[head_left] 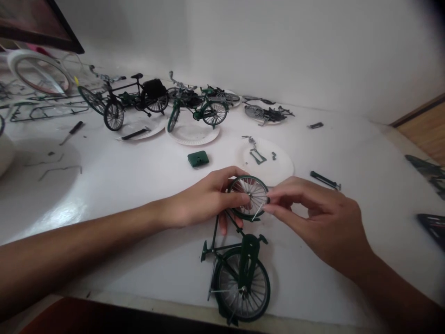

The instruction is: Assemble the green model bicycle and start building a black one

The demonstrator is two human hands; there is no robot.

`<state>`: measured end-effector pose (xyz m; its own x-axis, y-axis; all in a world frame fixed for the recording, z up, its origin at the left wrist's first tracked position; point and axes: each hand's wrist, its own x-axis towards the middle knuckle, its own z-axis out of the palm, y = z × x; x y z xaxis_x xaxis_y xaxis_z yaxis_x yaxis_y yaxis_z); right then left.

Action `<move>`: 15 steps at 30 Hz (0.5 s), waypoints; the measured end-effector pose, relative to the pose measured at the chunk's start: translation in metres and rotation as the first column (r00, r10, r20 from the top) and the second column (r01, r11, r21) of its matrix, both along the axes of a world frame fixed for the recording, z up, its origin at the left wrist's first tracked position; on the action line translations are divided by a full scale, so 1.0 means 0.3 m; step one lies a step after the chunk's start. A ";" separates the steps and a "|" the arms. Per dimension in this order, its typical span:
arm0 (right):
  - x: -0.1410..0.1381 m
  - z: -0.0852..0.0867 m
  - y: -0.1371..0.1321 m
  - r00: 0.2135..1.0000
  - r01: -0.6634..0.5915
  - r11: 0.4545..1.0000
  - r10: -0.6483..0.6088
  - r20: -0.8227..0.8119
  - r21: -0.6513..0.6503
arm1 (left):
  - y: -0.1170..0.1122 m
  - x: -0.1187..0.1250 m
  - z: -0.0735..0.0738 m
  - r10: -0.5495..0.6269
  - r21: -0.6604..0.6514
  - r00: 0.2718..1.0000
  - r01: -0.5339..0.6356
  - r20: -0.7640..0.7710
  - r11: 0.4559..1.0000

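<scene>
A small green model bicycle [239,264] lies on the white table [139,185] in front of me, rear wheel nearest me. My left hand [205,197] grips its front wheel [248,197], fingers wrapped round the rim and hub. My right hand [313,218] pinches a thin silver rod [259,211] at the wheel's right edge, thumb and forefinger closed on it.
Paper plates [274,169] hold small bicycle parts. Two assembled model bicycles [121,99] [198,109] stand at the back, with loose parts [266,112] beside them. A green block [198,159], a black tool [325,180] and a screwdriver [71,132] lie about.
</scene>
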<state>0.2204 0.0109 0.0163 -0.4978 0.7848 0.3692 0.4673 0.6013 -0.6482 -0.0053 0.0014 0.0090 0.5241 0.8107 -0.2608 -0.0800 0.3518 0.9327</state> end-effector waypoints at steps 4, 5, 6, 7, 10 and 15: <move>-0.014 0.002 -0.003 1.000 -0.021 0.997 0.021 -0.002 0.073 | -0.006 0.005 -0.011 -0.021 0.065 1.000 0.020 0.013 0.998; -0.015 0.001 -0.002 1.000 -0.013 0.997 0.013 -0.001 0.078 | -0.007 0.007 -0.014 -0.028 0.076 1.000 0.027 0.015 0.997; -0.016 0.001 -0.001 1.000 -0.006 0.997 0.006 0.001 0.078 | -0.008 0.008 -0.016 -0.030 0.081 0.999 0.029 0.015 0.996; -0.017 0.001 0.000 1.000 0.003 0.997 -0.004 0.001 0.072 | -0.009 0.009 -0.017 -0.030 0.083 0.999 0.029 0.015 0.996; -0.021 -0.001 0.001 1.000 0.016 1.000 -0.016 -0.020 0.027 | -0.010 0.011 -0.020 -0.019 0.075 1.000 0.018 0.015 0.997; -0.033 -0.009 -0.010 0.993 0.029 0.974 -0.053 -0.101 -0.226 | -0.011 0.009 -0.018 -0.020 0.076 0.999 0.018 0.029 0.997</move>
<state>0.2106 0.0079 0.0136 -0.4307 0.8726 0.2303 0.4103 0.4166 -0.8113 -0.0025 -0.0018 0.0035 0.5465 0.8172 -0.1830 -0.1023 0.2820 0.9539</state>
